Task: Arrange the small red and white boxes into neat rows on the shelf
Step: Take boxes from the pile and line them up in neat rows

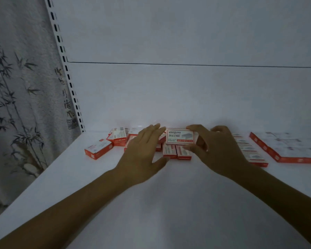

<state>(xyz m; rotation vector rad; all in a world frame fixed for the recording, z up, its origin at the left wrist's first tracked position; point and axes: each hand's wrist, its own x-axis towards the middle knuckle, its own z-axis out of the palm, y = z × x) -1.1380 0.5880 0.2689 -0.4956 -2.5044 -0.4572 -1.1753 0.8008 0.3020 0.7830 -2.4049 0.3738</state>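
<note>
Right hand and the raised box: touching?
Touching. Head view shows the right hand pinching the raised box at its right end, finger on top, thumb underneath.

Your right hand (221,151) pinches one red-and-white box (180,138), label toward you, above a loose jumble (118,139) at the back of the white shelf (151,203). Neat rows (287,150) lie to its right.

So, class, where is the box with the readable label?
The box is mid-frame in the head view, pinched by the right hand, just behind two flat boxes.
</note>
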